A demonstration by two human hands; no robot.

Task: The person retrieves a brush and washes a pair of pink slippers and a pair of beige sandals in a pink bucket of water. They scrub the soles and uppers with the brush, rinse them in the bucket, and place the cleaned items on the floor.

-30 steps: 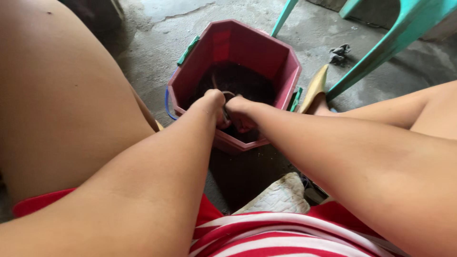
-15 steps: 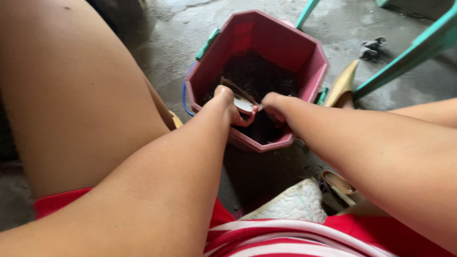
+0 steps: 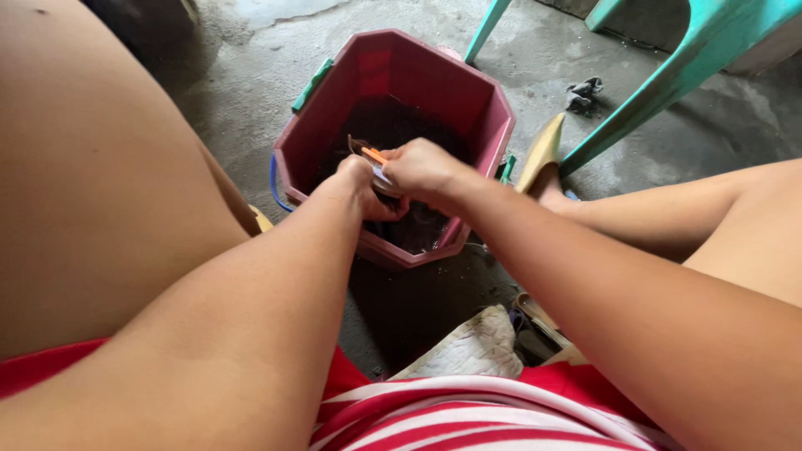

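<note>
A red, many-sided bucket (image 3: 418,75) stands on the concrete floor between my knees, with dark water inside. Both hands meet over its near side. My left hand (image 3: 366,190) and my right hand (image 3: 423,167) are pressed together and grip one small dark item with an orange and white part (image 3: 373,156). It sticks out between the fingers, just above the water. Most of it is hidden by my fingers, so I cannot tell what kind of thing it is.
A green handle clip (image 3: 312,83) and a blue handle (image 3: 273,179) sit on the bucket's left side. Teal chair legs (image 3: 668,75) slant at the upper right, above a yellow slipper (image 3: 541,150). A white cloth (image 3: 468,347) lies near my lap, and a dark scrap (image 3: 582,92) on the floor.
My right hand has closed in against my left hand over the item. The orange part now shows between the fingers. The view has shifted slightly.
</note>
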